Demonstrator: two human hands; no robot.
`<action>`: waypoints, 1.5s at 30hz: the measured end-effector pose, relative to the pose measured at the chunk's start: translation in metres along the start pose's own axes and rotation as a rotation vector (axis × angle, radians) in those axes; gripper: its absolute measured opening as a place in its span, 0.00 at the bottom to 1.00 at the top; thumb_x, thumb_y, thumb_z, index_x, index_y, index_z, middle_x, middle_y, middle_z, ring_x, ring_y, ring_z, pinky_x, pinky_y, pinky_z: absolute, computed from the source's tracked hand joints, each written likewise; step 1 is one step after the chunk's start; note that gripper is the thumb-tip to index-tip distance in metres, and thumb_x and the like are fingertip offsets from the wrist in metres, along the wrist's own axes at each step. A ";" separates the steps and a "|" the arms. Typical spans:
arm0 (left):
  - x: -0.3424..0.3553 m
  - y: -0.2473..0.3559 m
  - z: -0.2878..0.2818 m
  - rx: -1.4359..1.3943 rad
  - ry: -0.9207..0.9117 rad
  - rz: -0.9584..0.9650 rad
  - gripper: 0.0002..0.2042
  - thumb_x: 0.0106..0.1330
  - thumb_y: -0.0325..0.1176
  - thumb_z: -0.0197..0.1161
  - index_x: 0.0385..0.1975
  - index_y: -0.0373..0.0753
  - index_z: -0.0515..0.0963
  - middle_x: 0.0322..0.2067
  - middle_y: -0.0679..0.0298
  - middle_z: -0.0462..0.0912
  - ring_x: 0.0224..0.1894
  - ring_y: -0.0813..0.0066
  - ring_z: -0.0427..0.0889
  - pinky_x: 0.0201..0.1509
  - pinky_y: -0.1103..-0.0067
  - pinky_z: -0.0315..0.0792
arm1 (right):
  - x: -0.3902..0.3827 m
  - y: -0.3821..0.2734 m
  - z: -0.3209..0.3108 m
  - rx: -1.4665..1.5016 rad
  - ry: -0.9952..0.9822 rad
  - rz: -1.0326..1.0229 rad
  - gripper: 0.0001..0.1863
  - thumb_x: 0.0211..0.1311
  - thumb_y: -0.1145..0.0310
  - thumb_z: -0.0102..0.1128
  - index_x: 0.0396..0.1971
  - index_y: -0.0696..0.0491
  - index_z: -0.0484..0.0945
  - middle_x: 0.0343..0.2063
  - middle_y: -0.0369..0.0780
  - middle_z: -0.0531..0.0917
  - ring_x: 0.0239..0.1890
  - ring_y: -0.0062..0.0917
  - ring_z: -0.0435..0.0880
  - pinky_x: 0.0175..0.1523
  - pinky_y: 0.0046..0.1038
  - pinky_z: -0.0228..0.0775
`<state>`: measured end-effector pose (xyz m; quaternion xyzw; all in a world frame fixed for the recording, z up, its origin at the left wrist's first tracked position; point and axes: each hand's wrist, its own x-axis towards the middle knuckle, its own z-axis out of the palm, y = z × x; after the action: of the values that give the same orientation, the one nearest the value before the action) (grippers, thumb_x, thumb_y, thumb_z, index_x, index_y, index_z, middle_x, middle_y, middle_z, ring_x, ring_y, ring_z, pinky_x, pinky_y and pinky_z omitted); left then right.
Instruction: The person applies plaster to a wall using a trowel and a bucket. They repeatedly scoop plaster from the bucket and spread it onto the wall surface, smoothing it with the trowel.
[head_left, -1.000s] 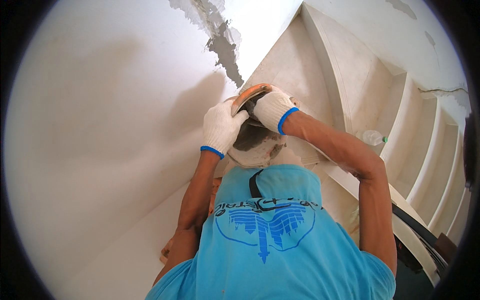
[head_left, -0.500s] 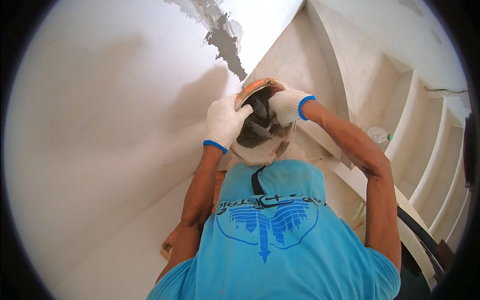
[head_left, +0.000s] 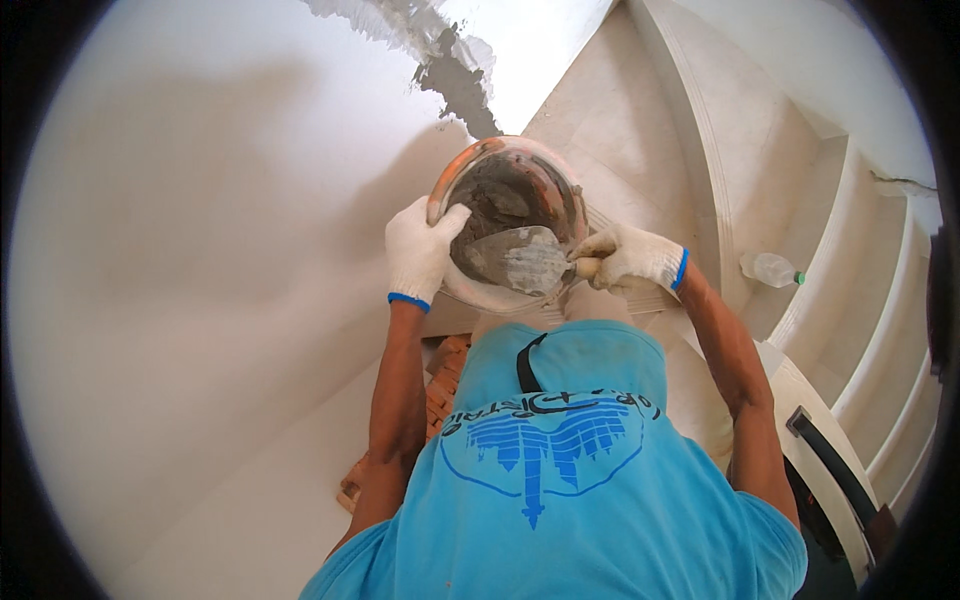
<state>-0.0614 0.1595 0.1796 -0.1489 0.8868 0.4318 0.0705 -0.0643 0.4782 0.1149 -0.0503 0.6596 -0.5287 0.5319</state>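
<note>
A round bucket [head_left: 497, 151] with an orange and whitish stained rim is held tilted toward me in front of my legs, with grey mortar [head_left: 500, 200] inside. My left hand [head_left: 422, 247], in a white knit glove with a blue cuff, grips its left rim, thumb over the edge. My right hand [head_left: 637, 260], gloved the same way, is closed on the wooden handle of a trowel [head_left: 517, 260]. The trowel's pale, mortar-smeared blade lies across the lower part of the bucket's mouth.
A white wall [head_left: 200, 300] with a grey patch [head_left: 455, 90] is on my left. Tiled stairs [head_left: 815, 265] curve down on my right, with a plastic bottle [head_left: 773, 271] on one step and a dark railing [head_left: 830, 455] below. Red bricks [head_left: 440, 385] lie beside my legs.
My right hand has come out of the bucket and down to the right, bringing the trowel into view. The bucket's mouth faces me more fully, and my left hand has shifted slightly left.
</note>
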 end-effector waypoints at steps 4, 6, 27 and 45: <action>0.000 -0.013 -0.007 -0.078 0.061 -0.070 0.18 0.66 0.41 0.71 0.28 0.29 0.80 0.21 0.66 0.74 0.28 0.78 0.69 0.34 0.73 0.69 | -0.017 0.008 0.011 0.128 0.056 -0.119 0.23 0.49 0.71 0.68 0.48 0.62 0.87 0.29 0.36 0.83 0.30 0.20 0.80 0.36 0.27 0.74; -0.003 -0.014 -0.007 -0.101 0.081 -0.105 0.17 0.66 0.40 0.71 0.28 0.29 0.80 0.21 0.67 0.74 0.28 0.79 0.70 0.34 0.74 0.68 | -0.027 0.008 0.010 0.151 0.081 -0.118 0.23 0.49 0.70 0.69 0.47 0.61 0.86 0.31 0.36 0.83 0.33 0.21 0.80 0.40 0.27 0.75; -0.004 -0.170 -0.016 -0.163 0.013 -0.328 0.12 0.70 0.34 0.71 0.40 0.29 0.83 0.32 0.68 0.83 0.34 0.79 0.77 0.41 0.77 0.73 | 0.155 0.008 0.028 0.487 0.646 -0.311 0.23 0.60 0.74 0.64 0.57 0.58 0.79 0.29 0.33 0.80 0.23 0.15 0.75 0.28 0.24 0.71; 0.033 -0.201 -0.024 -0.031 -0.251 -0.264 0.14 0.70 0.37 0.72 0.41 0.30 0.83 0.32 0.68 0.83 0.35 0.80 0.76 0.44 0.78 0.74 | 0.254 0.010 0.050 0.721 0.835 -0.282 0.24 0.57 0.69 0.70 0.55 0.58 0.82 0.29 0.35 0.80 0.27 0.18 0.79 0.28 0.27 0.75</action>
<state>-0.0272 0.0168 0.0357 -0.2100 0.8369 0.4477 0.2346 -0.1303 0.2906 -0.0506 0.2601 0.5785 -0.7615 0.1337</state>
